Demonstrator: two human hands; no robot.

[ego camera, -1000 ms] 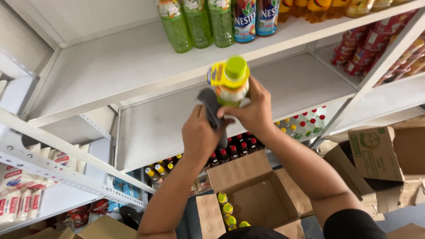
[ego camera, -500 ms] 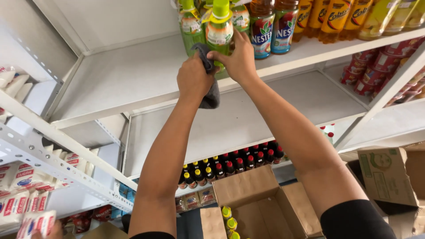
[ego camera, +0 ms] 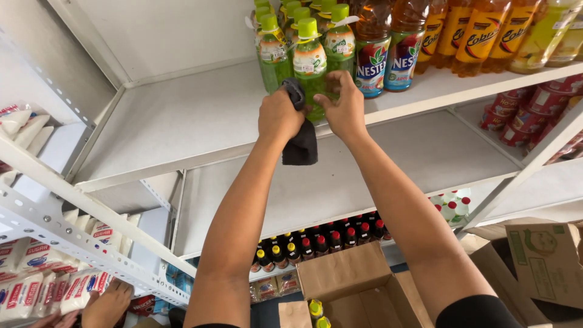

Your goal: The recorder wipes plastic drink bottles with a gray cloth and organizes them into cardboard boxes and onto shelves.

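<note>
A green bottle with a lime cap (ego camera: 310, 64) stands at the front of the upper white shelf (ego camera: 182, 158), beside several like bottles. My right hand (ego camera: 346, 110) grips its lower part from the right. My left hand (ego camera: 278, 115) is closed on a dark cloth (ego camera: 300, 146), pressed against the bottle's left side; the cloth hangs down over the shelf edge.
Brown drink bottles (ego camera: 371, 54) and orange ones (ego camera: 473, 36) fill the shelf to the right. Red cans (ego camera: 516, 121) sit one shelf lower. Dark small bottles (ego camera: 322, 243) line the bottom shelf above an open cardboard box (ego camera: 346, 273). Another person's hand (ego camera: 106, 304) shows near white packets (ego camera: 36, 285).
Both hands lifted the green bottle from chest height up onto the upper shelf. It now stands among the other green bottles, the cloth still in my left hand.
</note>
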